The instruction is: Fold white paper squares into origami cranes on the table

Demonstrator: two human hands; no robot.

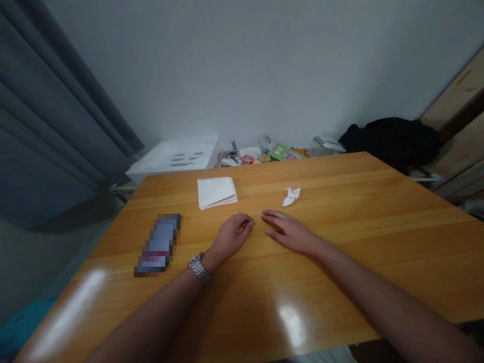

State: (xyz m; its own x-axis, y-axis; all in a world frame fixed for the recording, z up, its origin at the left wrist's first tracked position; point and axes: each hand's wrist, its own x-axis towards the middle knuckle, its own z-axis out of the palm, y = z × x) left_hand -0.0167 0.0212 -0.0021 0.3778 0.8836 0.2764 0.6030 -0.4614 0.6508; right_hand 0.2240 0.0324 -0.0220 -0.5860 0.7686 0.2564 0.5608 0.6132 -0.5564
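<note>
My left hand [231,235] rests on the wooden table [340,262] with its fingers curled into a loose fist; nothing shows in it. A metal watch [198,268] sits on that wrist. My right hand [288,231] lies flat on the table just to the right, fingers stretched out and pointing left, holding nothing. A small white folded paper crane [291,196] stands on the table a little beyond my right hand. A stack of white square paper sheets [216,192] lies beyond my left hand.
A blurred-out flat dark object [159,245] lies on the table left of my left hand. Behind the table stand a white plastic bin [174,157], assorted small items [260,154], a black bag [389,138] and wooden furniture [459,126]. A grey curtain [49,136] hangs at left.
</note>
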